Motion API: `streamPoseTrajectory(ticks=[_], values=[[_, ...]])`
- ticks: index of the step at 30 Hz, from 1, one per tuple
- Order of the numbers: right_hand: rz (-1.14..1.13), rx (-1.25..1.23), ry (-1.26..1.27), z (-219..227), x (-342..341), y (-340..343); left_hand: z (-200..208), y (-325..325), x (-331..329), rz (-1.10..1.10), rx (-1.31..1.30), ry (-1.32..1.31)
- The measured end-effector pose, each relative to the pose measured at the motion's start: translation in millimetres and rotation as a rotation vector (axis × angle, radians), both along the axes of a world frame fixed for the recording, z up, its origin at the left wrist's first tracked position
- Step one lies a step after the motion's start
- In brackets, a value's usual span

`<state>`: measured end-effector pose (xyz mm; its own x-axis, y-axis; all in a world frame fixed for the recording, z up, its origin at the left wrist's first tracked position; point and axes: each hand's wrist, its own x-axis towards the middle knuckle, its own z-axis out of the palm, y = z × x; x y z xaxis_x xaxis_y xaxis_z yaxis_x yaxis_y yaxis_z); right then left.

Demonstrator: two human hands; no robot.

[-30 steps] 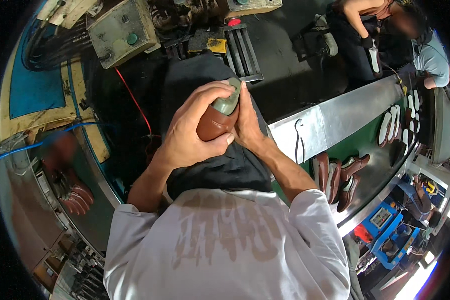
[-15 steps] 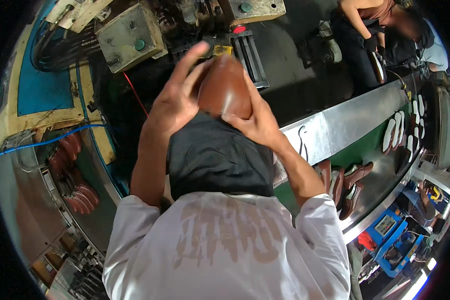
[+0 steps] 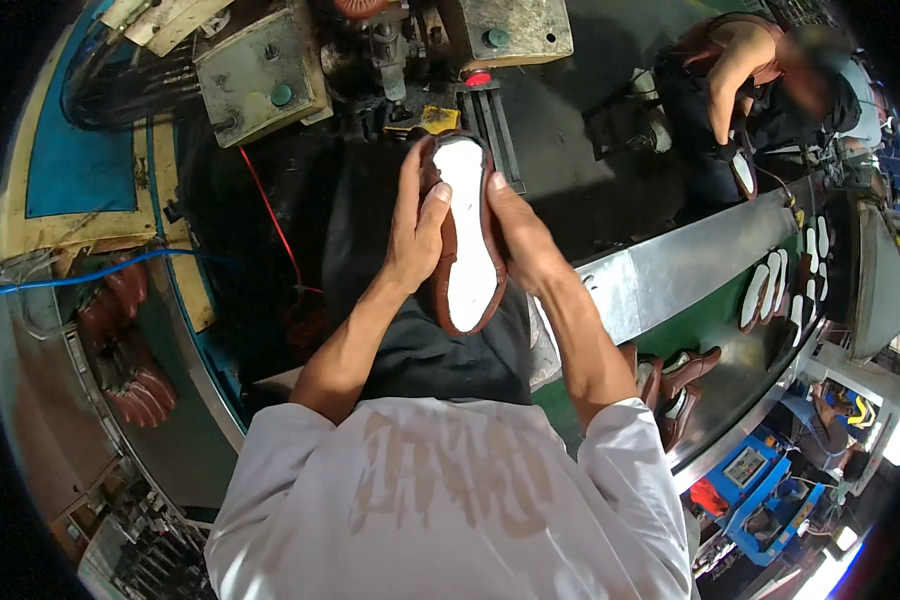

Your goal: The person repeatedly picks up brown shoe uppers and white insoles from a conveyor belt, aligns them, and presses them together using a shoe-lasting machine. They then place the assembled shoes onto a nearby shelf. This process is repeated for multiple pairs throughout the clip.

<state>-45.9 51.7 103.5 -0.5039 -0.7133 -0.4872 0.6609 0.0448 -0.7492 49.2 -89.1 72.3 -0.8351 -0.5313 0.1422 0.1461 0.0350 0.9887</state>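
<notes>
A brown leather shoe (image 3: 467, 245) is held in front of me, its underside turned up. White covers most of that underside, and a brown leather edge runs around it. My left hand (image 3: 417, 232) grips the shoe's left side, with the thumb lying on the white underside. Along the opposite side, my right hand (image 3: 522, 232) is closed against the leather. The shoe's narrower end points away from me toward the machine (image 3: 390, 75), and the rounded end is over my dark-clad lap.
Grimy control boxes (image 3: 260, 80) with green buttons flank the machine. A metal-edged conveyor (image 3: 660, 275) on the right carries brown shoes (image 3: 685, 370) and several white-bottomed ones. More brown shoes (image 3: 135, 345) lie at left, near a blue hose (image 3: 100, 275). A co-worker (image 3: 735, 75) holds a shoe at upper right.
The shoe has been turned from its smooth brown upper to its white underside. My left hand, previously spread with raised fingers, has closed on the shoe's side.
</notes>
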Motion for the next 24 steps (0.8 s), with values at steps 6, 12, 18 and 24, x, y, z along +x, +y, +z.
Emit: streamPoseTrajectory(ticks=[6,12,18,24], values=[[0.090,0.339,0.749,4,1,-18,-30,6,-14,0.166,0.190,-0.076],[0.572,0.595,1.564,44,47,4,-22,-20,-28,0.497,0.652,-0.292],[0.392,0.553,1.514,36,27,7,-1,-87,-33,0.190,0.429,-0.495],[0.121,0.601,1.554,71,-7,2,54,-236,-144,0.255,0.264,-0.080]])
